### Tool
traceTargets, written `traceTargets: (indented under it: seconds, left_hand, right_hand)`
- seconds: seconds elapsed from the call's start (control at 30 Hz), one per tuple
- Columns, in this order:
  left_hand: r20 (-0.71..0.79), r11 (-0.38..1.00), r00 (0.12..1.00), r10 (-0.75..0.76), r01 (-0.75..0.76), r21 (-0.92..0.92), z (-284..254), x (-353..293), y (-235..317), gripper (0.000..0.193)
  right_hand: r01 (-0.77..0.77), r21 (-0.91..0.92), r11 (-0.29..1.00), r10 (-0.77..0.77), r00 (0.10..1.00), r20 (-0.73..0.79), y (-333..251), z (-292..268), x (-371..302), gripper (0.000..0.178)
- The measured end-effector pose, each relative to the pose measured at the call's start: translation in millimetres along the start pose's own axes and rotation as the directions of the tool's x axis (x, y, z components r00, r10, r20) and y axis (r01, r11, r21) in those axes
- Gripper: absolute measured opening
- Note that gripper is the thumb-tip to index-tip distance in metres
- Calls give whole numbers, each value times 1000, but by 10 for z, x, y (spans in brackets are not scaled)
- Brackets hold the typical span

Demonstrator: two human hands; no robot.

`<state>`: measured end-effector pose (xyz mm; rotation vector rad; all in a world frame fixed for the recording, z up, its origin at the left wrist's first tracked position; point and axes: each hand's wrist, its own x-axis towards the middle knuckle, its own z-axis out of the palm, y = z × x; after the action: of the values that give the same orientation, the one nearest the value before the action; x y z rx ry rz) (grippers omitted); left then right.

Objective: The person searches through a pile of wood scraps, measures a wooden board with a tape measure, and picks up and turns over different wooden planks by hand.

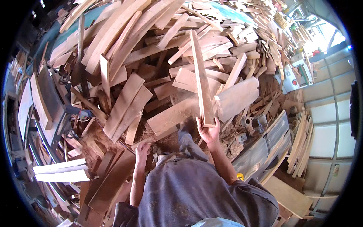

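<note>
My right hand grips the near end of a long, narrow wooden board, fingers and thumb on its two edges. The board points away from me and rises over the pile. My left hand is lower and to the left, near the end of a wide plank. Its fingers are foreshortened, so their closure and any contact with the wood are unclear. Left of that plank, two broad boards lean together. Right of the held board lies a wide pale plank.
A big heap of loose timber spreads ahead. At left stands a dark metal machine with boards on it; white-topped pieces lie nearer. To the right are a grey metal-topped bench, stacked slats and a panelled wall. Sawdust covers the ground.
</note>
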<state>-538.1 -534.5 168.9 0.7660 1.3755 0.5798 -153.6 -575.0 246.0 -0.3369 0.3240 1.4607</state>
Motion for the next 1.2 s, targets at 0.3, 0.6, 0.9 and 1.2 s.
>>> traceTargets:
  seconds: [0.3, 0.6, 0.9, 1.2]
  left_hand:
    - [0, 996, 1000, -14, 14, -91, 439, -128, 164, 12]
    - [83, 1000, 996, 16, -13, -28, 378, 143, -28, 9]
    - [33, 998, 999, 16, -14, -68, 456, 189, -35, 12]
    - [14, 998, 1000, 12, -11, -69, 511, 22, 75, 17]
  right_hand:
    - [7, -91, 996, -7, 1000, 4, -109, 170, 88, 76]
    - [197, -115, 974, -214, 964, -156, -263, 275, 72, 61]
    - [48, 24, 999, -49, 995, 86, -508, 268, 13, 70]
    - [-20, 180, 984, -38, 949, 313, -514, 627, 61, 80]
